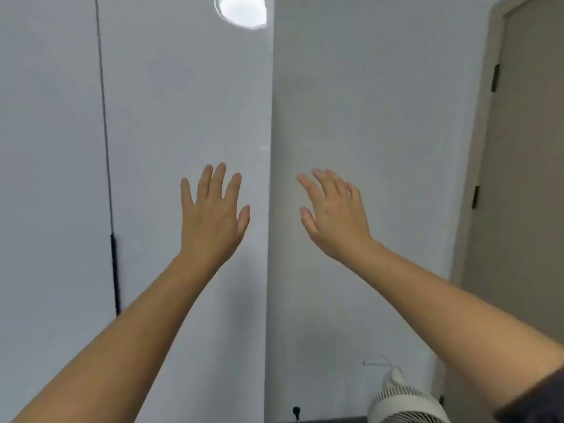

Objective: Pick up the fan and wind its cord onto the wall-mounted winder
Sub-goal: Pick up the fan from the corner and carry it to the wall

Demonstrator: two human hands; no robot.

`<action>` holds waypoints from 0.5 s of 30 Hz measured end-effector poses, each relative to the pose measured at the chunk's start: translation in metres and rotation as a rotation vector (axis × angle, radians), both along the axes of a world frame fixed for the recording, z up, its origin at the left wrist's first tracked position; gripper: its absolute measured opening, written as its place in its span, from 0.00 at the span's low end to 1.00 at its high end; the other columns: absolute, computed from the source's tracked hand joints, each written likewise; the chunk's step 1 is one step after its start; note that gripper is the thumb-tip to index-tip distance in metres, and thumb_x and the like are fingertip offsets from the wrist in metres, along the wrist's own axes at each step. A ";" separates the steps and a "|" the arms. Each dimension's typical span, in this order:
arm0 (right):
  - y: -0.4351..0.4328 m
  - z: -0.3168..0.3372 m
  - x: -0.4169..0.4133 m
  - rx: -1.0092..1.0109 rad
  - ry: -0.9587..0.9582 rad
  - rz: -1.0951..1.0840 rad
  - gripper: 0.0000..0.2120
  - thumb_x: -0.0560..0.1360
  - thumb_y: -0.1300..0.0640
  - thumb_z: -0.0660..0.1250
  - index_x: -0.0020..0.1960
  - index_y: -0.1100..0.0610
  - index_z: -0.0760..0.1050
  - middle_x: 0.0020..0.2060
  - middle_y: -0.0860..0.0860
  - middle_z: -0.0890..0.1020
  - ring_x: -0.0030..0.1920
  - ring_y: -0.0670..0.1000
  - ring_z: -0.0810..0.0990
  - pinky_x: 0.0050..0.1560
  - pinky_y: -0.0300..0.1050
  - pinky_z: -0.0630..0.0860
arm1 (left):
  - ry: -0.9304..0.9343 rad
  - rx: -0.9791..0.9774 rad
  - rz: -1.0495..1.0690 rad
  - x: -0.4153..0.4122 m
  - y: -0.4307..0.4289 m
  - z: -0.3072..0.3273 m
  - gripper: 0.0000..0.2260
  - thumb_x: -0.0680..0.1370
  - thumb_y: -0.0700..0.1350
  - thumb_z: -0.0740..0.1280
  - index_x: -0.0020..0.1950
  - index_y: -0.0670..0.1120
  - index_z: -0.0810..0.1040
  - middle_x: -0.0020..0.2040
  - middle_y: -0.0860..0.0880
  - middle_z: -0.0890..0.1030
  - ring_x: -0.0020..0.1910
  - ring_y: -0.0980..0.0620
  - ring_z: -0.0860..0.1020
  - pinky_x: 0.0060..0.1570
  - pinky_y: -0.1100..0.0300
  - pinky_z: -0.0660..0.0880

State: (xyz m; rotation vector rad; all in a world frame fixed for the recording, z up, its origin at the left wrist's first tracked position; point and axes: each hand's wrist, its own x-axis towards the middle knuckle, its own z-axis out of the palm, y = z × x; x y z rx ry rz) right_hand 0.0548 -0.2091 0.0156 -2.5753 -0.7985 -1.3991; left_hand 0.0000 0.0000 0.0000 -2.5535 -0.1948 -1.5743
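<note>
A white fan (407, 407) with a round grille stands at the bottom edge, right of centre, partly cut off. Its white cord (381, 363) loops up behind it against the wall. My left hand (213, 218) is raised in front of the glossy white panel, fingers spread, holding nothing. My right hand (335, 215) is raised in front of the white wall, fingers apart and empty. Both hands are well above the fan and apart from it. A small black knob (296, 411) sits low on the wall left of the fan; I cannot tell whether it is the winder.
A glossy white cabinet front (183, 117) with a black seam and a long black handle (115, 273) fills the left. A beige door (525, 178) with black hinges stands at the right. A ceiling light's reflection (242, 10) shows at the top.
</note>
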 end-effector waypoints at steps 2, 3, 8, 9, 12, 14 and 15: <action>-0.037 -0.003 0.008 0.005 0.003 -0.074 0.26 0.80 0.49 0.56 0.76 0.49 0.56 0.74 0.52 0.62 0.76 0.55 0.57 0.71 0.56 0.58 | 0.024 -0.007 -0.087 0.018 -0.039 -0.001 0.25 0.79 0.53 0.57 0.74 0.44 0.65 0.76 0.41 0.62 0.76 0.41 0.58 0.72 0.37 0.53; -0.062 -0.009 0.017 0.007 -0.003 -0.121 0.26 0.80 0.49 0.56 0.76 0.50 0.56 0.74 0.53 0.63 0.76 0.55 0.57 0.71 0.56 0.58 | 0.029 0.008 -0.132 0.032 -0.063 -0.002 0.24 0.79 0.53 0.57 0.73 0.44 0.65 0.76 0.41 0.63 0.76 0.41 0.58 0.72 0.37 0.53; -0.146 -0.026 0.042 0.007 0.031 -0.278 0.26 0.80 0.49 0.55 0.76 0.50 0.56 0.75 0.53 0.63 0.76 0.55 0.57 0.71 0.55 0.59 | 0.050 0.037 -0.275 0.084 -0.143 -0.011 0.23 0.79 0.53 0.58 0.71 0.44 0.68 0.74 0.41 0.65 0.75 0.42 0.60 0.71 0.37 0.54; -0.161 -0.029 0.047 0.007 0.040 -0.308 0.26 0.80 0.49 0.55 0.76 0.50 0.56 0.75 0.53 0.63 0.76 0.55 0.58 0.71 0.55 0.59 | 0.057 0.038 -0.298 0.094 -0.157 -0.013 0.22 0.79 0.53 0.58 0.70 0.44 0.68 0.74 0.41 0.65 0.75 0.42 0.61 0.71 0.37 0.54; -0.200 -0.039 0.065 0.008 0.056 -0.375 0.26 0.80 0.49 0.55 0.76 0.50 0.56 0.74 0.53 0.63 0.75 0.55 0.58 0.71 0.55 0.60 | 0.077 0.054 -0.364 0.125 -0.194 -0.021 0.22 0.79 0.53 0.59 0.69 0.43 0.69 0.73 0.41 0.67 0.75 0.41 0.62 0.71 0.37 0.57; -0.221 -0.046 0.082 0.011 0.055 -0.410 0.26 0.79 0.50 0.56 0.76 0.50 0.58 0.74 0.53 0.64 0.75 0.55 0.59 0.71 0.56 0.61 | 0.074 0.055 -0.401 0.151 -0.216 -0.027 0.21 0.79 0.52 0.59 0.69 0.43 0.70 0.73 0.41 0.68 0.74 0.41 0.63 0.70 0.37 0.57; -0.229 -0.049 0.091 0.013 0.056 -0.419 0.26 0.79 0.50 0.57 0.76 0.51 0.59 0.73 0.54 0.65 0.75 0.56 0.60 0.70 0.56 0.61 | 0.074 0.050 -0.415 0.164 -0.226 -0.030 0.21 0.79 0.52 0.59 0.68 0.43 0.70 0.72 0.41 0.68 0.74 0.41 0.63 0.71 0.37 0.57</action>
